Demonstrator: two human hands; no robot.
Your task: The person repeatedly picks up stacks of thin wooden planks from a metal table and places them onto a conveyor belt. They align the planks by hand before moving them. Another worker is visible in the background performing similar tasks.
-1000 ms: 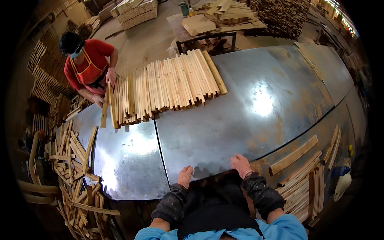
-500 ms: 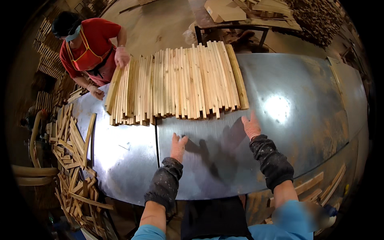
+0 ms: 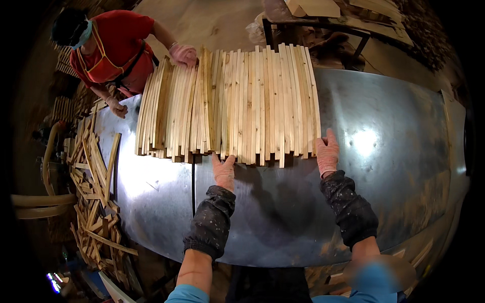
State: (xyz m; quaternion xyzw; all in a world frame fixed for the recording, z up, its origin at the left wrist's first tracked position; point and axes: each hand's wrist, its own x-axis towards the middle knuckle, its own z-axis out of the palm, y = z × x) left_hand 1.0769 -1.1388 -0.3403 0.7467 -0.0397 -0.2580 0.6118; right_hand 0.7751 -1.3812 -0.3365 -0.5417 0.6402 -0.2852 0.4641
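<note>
Two hands frame a broad row of long, narrow, pale wooden slats [image 3: 252, 106] lying side by side across the upper middle of the frame, on a wide, shiny grey metal table [image 3: 394, 166]. At centre, the left hand [image 3: 224, 172], in what looks like a pink work glove, is spread with fingers and thumb toward the slats' near ends, grasping nothing. To the right of centre, the matching right hand [image 3: 328, 152] stands loosely open at the row's lower right corner, fingers pointing up along the outermost slat. Whether either one presses on the wood cannot be told. Set apart like this, they appear placed to bracket the row's right-hand section, one at its ends, one at its side. The flat metal likely lets the slats lie close and nearly parallel, though their near ends stagger. At upper left, a co-worker in a red shirt [image 3: 124, 35] has one gloved hand [image 3: 183, 54] at the far ends, beside a darker slat [image 3: 206, 101] that seems to sit above its neighbours.
</note>
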